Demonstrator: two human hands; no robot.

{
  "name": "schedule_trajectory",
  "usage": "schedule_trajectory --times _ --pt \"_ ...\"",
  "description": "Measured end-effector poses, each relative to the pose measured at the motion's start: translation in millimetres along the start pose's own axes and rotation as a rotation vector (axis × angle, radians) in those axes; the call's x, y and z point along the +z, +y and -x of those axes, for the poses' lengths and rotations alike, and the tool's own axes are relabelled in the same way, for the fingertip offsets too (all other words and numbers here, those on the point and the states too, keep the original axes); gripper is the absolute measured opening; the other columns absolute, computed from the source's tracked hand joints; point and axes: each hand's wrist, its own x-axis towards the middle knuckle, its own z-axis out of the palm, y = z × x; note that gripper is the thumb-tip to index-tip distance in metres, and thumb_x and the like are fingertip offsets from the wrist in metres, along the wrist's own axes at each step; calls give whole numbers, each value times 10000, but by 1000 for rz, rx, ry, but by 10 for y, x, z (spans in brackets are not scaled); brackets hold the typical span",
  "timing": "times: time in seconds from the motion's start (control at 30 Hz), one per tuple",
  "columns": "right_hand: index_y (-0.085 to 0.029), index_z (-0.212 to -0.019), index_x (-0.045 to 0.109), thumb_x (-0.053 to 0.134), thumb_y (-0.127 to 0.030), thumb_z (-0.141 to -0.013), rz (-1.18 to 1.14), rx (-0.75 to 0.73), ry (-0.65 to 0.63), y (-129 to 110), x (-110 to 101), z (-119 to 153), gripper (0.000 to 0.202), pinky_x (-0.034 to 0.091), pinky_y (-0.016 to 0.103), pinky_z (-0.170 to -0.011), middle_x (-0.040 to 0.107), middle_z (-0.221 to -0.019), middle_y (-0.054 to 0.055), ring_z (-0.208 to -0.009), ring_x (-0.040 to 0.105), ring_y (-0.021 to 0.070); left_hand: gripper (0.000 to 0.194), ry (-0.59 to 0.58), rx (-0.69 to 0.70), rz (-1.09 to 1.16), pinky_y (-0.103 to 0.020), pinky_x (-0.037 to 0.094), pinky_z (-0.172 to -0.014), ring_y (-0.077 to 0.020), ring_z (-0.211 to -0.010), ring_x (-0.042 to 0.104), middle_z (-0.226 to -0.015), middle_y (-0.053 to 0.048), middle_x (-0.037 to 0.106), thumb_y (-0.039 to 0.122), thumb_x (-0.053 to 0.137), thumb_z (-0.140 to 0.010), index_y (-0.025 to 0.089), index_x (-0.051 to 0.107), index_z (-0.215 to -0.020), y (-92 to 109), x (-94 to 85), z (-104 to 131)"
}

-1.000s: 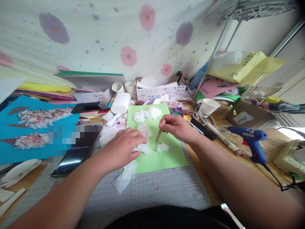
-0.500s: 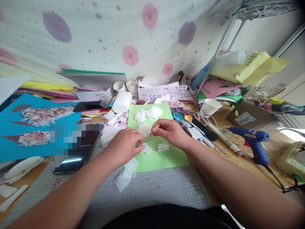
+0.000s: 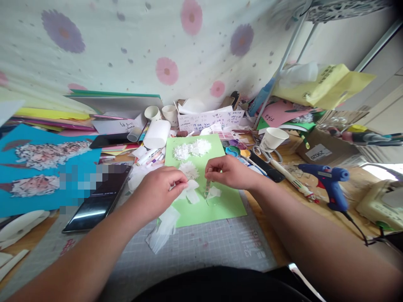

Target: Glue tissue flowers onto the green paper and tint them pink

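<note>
Patterned stick [image 3: 207, 189]: pinched in fingers of right hand [image 3: 231, 171], towards near edge of green sheet [image 3: 220, 212], beside loose scrap [image 3: 215, 191]. Fingers of left hand [image 3: 162, 186]: narrowed at white tissue [image 3: 192, 195]; grip cannot be told. Scrap may be dragged if snagged by stick.

On flat green paper [image 3: 229, 207], ruffled white paper clusters [image 3: 200, 147] and thin white scraps [image 3: 192, 195]; above it, a patterned stick [image 3: 207, 188], tip down

Head cam, close in, looks fwd & dn at L hand [image 3: 163, 184] & R hand [image 3: 231, 172].
</note>
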Motion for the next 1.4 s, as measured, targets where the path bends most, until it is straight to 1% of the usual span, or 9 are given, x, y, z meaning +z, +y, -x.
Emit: schedule_trajectory --times 0.13,0.27,0.37,0.5,0.67,0.83,0.97,1.2,1.4 --pt "-145 -677 612 572 -190 -772 33 35 52 60 -35 -18 112 324 224 -543 547 -591 -21 -542 444 83 126 83 -46 46 -254 423 -618 -141 -678 581 -730 18 640 246 547 -808 202 629 -723 71 26 11" --pt "-152 -670 593 563 -219 -777 -97 8 75 65 -89 18 130 346 228 -549 547 -618 -11 -570 454 95 116 69 -29 82 -252 424 -609 -135 -665 569 -704 19 623 210 539 -789 198 595 -689 139 109 20" --pt "-152 -685 589 576 -243 -780 -226 -46 -6 17 -91 48 132 391 236 -579 572 -634 -1 -595 489 108 120 77 -22 61 -254 415 -598 -135 -651 554 -675 20 602 196 525 -782 198 577 -674 156 145 30" --pt "-142 -716 612 581 -222 -783 -141 -86 -89 -12 -51 40 109 402 238 -598 598 -643 5 -596 500 107 124 81 -15 39 -256 409 -602 -140 -666 545 -672 18 590 183 517 -789 200 568 -677 154 176 47" --pt "-135 -714 628 578 -202 -781 4 -43 -14 71 -43 9 108 356 213 -554 583 -620 -8 -568 473 89 150 57 42 2 -269 409 -635 -147 -692 534 -688 12 591 166 502 -812 203 572 -685 145 252 41" --pt "-139 -693 620 570 -200 -774 19 5 20 154 -65 -8 113 320 210 -527 547 -589 -25 -543 430 77 162 57 108 -50 -284 408 -665 -155 -720 529 -726 -2 592 151 502 -826 197 594 -700 123 345 11" --pt "-143 -677 608 570 -213 -767 -28 19 38 186 -78 -19 120 317 220 -526 535 -586 -22 -551 420 84 169 19 150 -99 -297 405 -678 -166 -734 535 -724 -7 599 140 517 -833 196 611 -704 131 423 10" --pt "-154 -654 563 557 -229 -780 -261 -36 114 105 -73 28 147 357 233 -551 545 -615 -12 -570 450 94 148 -16 182 -120 -311 403 -688 -176 -740 544 -711 -4 610 163 580 -840 187 635 -705 140 497 16" --pt "-138 -683 607 563 -205 -791 -56 -93 81 19 5 18 134 370 228 -580 586 -628 2 -590 488 100 147 -1 182 -105 -314 403 -688 -178 -736 553 -699 -5 610 157 601 -835 176 642 -695 141 534 9"
